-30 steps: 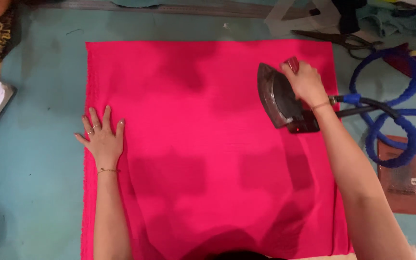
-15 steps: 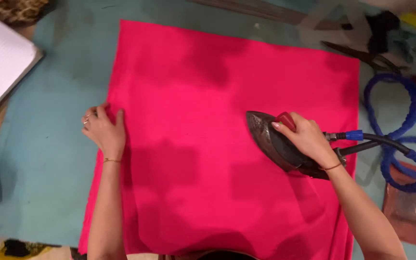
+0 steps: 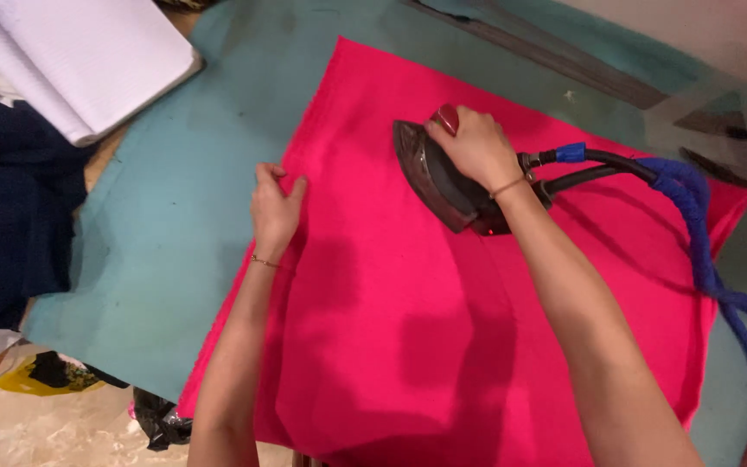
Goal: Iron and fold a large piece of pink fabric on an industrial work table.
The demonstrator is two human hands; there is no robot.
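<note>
Head view: right hand [image 3: 475,145] closed round steam iron [image 3: 443,177] on upper part of pink cloth [image 3: 477,329]; left hand [image 3: 275,207] pins its left edge flat to teal tabletop [image 3: 157,233]; pressing looks partway, lower area remaining.

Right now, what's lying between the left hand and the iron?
Only bare pink fabric: the head view shows nothing else on the stretch between the left hand at the cloth's edge and the iron.
</note>
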